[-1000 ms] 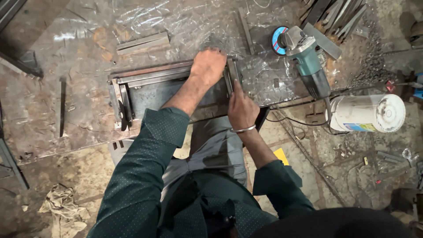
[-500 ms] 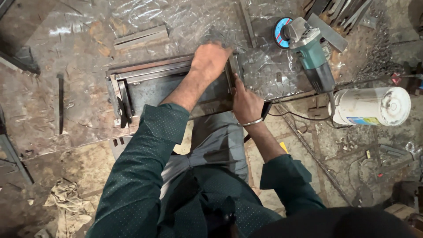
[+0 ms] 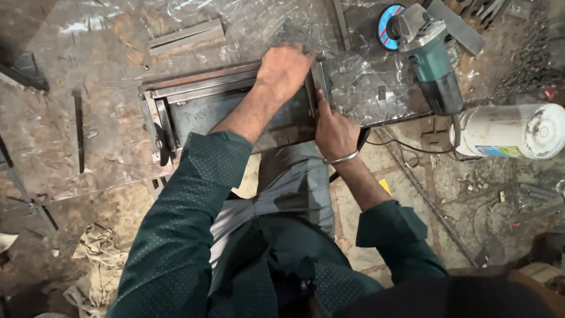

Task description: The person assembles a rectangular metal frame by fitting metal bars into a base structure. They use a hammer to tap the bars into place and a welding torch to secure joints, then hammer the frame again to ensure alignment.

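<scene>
From the head view, the left hand [image 3: 283, 69] is clamped down over the far right corner of the metal frame [image 3: 203, 88], which lies flat on the scratched steel counter [image 3: 88, 135], while the right hand [image 3: 333, 129] grips the frame's right end bar, forefinger stretched up along it. Just beyond that corner, a green grinder [image 3: 428, 56] with a blue disc rests on the counter, a white can [image 3: 512, 131] lying near it to the right.
</scene>
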